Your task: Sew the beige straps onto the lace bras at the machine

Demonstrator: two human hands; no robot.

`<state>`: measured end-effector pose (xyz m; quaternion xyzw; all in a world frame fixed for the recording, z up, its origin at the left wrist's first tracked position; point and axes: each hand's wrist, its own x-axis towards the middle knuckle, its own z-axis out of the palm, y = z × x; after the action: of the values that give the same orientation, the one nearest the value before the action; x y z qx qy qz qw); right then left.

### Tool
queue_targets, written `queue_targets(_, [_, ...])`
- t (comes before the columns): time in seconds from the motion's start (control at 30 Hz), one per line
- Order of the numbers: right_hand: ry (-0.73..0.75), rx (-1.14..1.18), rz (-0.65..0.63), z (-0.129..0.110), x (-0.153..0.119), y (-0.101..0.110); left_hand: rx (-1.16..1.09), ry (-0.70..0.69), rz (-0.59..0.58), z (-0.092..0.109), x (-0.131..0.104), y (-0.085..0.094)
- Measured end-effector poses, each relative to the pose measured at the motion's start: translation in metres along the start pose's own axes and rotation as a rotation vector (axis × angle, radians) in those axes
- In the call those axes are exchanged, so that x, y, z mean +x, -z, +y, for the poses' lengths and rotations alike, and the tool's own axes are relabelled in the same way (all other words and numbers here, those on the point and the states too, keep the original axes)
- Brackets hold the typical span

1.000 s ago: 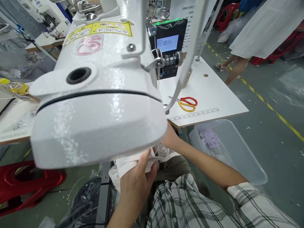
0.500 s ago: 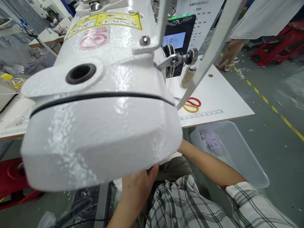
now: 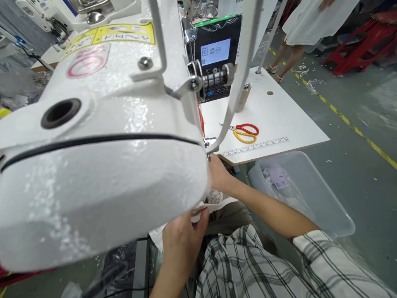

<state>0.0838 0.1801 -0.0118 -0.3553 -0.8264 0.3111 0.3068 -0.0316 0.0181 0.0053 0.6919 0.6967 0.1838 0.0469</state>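
Because the machine head [image 3: 108, 186] above hides its fingers, the right hand [image 3: 219, 176] is indeterminable in grip, while the left hand [image 3: 182, 236] pinches white fabric [image 3: 228, 202], more exposed than before.

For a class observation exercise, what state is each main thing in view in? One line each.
Control panel: screen lit
Sewing machine: running or stopped, cannot tell
Scissors: lying on table
Thread cone: upright, partly hidden
Plastic bin: open, things inside
White fabric: partly hidden
Left hand: pinching fabric
Right hand: fingers hidden
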Motion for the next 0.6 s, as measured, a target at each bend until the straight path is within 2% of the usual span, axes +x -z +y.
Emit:
queue_targets(0.13, [-0.057, 0.047, 0.053, -0.003, 0.000, 0.002, -0.039, 0.017, -0.024, -0.001, 0.000, -0.001])
queue_targets(0.33, [-0.033, 0.121, 0.106, 0.001, 0.000, -0.001, -0.034, 0.075, 0.059, 0.004, -0.003, -0.010])
queue_targets(0.47, [-0.039, 0.182, 0.116, 0.001, -0.002, 0.004, 0.007, 0.102, 0.009, 0.013, -0.003, -0.010])
queue_targets(0.6, [-0.028, 0.248, 0.136, 0.000, -0.005, 0.009, 0.036, 0.109, 0.033, 0.014, -0.004, -0.010])
